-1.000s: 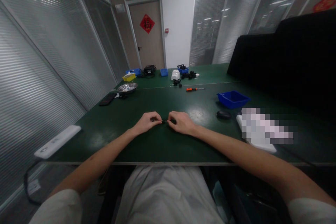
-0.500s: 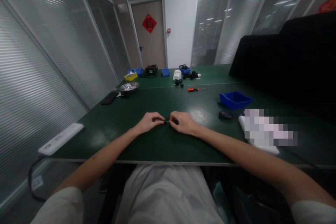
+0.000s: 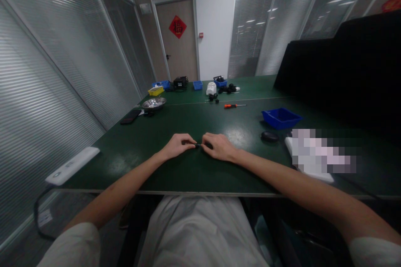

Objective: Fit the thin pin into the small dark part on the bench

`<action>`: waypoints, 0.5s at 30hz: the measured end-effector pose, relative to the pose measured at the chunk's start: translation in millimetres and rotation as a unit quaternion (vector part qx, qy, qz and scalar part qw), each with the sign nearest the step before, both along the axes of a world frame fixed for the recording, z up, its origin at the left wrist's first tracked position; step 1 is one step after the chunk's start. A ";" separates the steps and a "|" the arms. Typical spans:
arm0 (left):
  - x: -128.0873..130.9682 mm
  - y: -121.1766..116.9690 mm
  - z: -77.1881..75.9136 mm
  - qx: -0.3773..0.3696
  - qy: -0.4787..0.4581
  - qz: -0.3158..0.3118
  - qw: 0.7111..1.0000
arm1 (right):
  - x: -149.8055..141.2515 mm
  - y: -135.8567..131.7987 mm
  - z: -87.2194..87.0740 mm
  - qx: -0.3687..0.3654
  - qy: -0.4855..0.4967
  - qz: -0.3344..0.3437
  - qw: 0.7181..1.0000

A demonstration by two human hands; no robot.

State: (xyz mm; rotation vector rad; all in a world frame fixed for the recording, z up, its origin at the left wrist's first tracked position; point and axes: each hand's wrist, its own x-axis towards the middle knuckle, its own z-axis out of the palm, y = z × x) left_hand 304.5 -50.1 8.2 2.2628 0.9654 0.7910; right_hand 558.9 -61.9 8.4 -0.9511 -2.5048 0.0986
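Observation:
My left hand (image 3: 180,146) rests low over the green table, thumb and fingers pinched on a small black part (image 3: 197,146). From that part a thin metal rod (image 3: 199,145) runs across the narrow gap to the fingertips of my right hand (image 3: 218,147). My right hand is closed too, its fingers curled and pinching at the rod's end. Most of both pieces is hidden by fingers, and their exact kind is too small to make out.
On the right are a blue tray (image 3: 281,118), a black mouse (image 3: 269,136) and a white pad (image 3: 310,167), partly pixelated. An orange-handled screwdriver (image 3: 231,106) lies farther back. A metal bowl (image 3: 153,103) and phone (image 3: 130,117) sit back left; a white power strip (image 3: 72,165) is at left.
My right hand has shifted very slightly left. My left hand and the things on the table look the same, apart from a slight tilt of the view.

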 end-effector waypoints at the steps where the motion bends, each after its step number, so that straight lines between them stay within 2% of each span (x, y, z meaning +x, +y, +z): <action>1: 0.1 0.3 -0.2 -0.004 0.001 0.004 1.000 | -0.2 -0.4 0.6 0.001 -0.005 -0.001 1.000; 10: 0.2 1.3 -0.8 -0.061 -0.014 0.022 0.998 | -0.4 -0.2 0.5 0.005 0.014 0.000 1.000; 15: 1.7 0.0 -0.9 -0.036 -0.001 0.018 0.999 | -0.2 -0.4 0.3 0.003 0.001 0.000 1.000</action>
